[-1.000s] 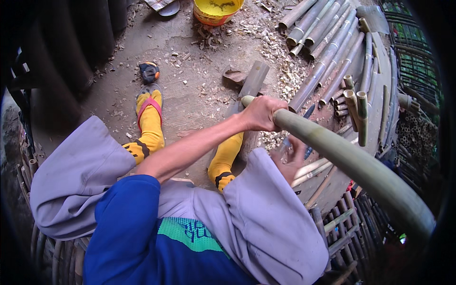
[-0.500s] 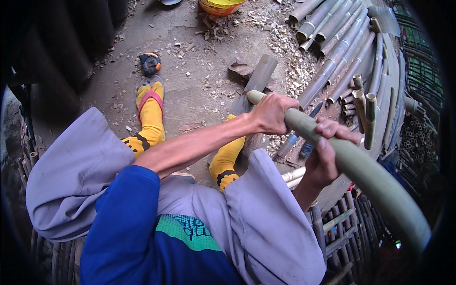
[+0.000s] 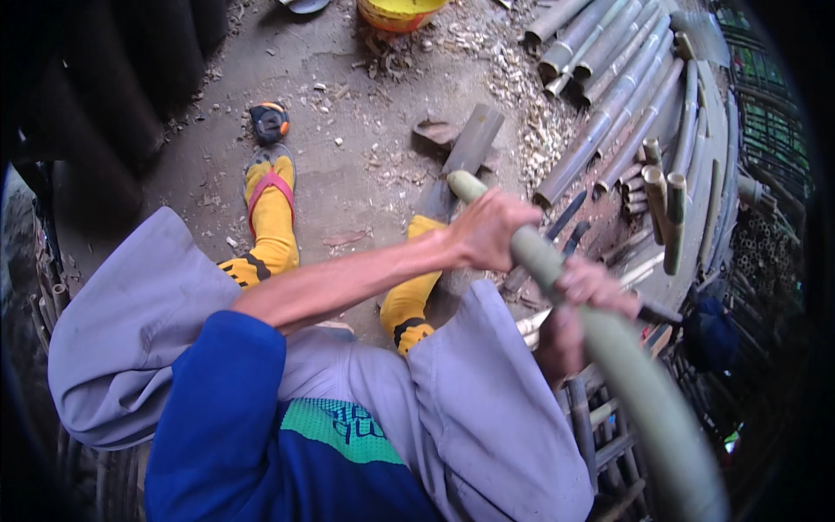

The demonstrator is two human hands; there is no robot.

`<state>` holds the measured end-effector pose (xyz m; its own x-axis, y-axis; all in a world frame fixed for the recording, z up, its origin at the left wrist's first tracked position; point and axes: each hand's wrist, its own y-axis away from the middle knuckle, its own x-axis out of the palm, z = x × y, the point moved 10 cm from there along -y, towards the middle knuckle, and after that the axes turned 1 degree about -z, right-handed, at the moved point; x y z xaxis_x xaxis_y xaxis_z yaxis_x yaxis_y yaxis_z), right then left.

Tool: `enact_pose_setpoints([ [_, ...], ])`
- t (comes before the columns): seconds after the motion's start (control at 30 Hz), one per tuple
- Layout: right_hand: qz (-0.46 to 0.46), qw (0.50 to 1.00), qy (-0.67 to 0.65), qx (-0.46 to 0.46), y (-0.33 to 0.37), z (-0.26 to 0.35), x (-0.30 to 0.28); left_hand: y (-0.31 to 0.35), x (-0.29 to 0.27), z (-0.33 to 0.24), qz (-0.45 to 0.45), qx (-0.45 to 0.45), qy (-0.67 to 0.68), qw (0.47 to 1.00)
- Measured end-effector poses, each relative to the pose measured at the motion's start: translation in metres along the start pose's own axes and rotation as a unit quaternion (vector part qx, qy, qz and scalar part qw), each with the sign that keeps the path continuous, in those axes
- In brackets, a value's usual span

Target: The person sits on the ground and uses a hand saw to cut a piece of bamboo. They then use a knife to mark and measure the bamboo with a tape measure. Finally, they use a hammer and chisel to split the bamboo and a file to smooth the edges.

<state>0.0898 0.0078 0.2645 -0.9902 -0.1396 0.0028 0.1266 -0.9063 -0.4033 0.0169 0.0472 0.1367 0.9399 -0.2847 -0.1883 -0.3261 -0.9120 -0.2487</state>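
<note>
A long, pale green bamboo pole [image 3: 628, 357] slants across my right side, from above my right foot down to the lower right rim. My left hand [image 3: 494, 230] wraps around it near its upper, tapered end, which pokes out past the fist. Farther down, my right hand [image 3: 584, 300] grips the same pole, its fingers on top; motion smears it somewhat. Just beyond the pole, between the two hands, lie narrow dark tools with blade-like shapes [image 3: 567, 216], partly covered. The pole's lower end is blurred.
Cut bamboo poles [image 3: 609, 113] are stacked at the upper right, beside pale wood chips [image 3: 548, 148]. A short bamboo tube [image 3: 474, 139] lies ahead of my right foot. A tape measure [image 3: 270, 123] rests by my left foot. A yellow and orange bucket [image 3: 402, 15] stands at the far edge.
The pole's lower end has swung down and to the left. My right hand has moved left and slightly down with it, while my left hand has shifted a little left. Both still grip the pole.
</note>
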Motion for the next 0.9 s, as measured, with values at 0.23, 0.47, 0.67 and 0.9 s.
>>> enact_pose_setpoints([
  [0.23, -0.074, 0.992, 0.104, -0.019, -0.023, 0.029, 0.013, -0.004, -0.005, -0.024, -0.002, 0.027, 0.052, 0.998],
  [0.47, -0.181, 0.952, 0.246, 0.018, -0.006, 0.045, -0.065, -0.028, 0.029, -0.092, 0.081, -0.022, 0.133, 0.988],
  [0.67, -0.220, 0.925, 0.131, 0.281, 0.117, -0.091, -0.047, -0.018, 0.036, -0.015, 0.082, -0.191, 0.165, 0.964],
  [0.9, -0.257, 0.900, 0.024, 0.352, 0.146, -0.156, -0.013, 0.004, 0.020, 0.031, -0.037, -0.174, 0.048, 0.983],
])
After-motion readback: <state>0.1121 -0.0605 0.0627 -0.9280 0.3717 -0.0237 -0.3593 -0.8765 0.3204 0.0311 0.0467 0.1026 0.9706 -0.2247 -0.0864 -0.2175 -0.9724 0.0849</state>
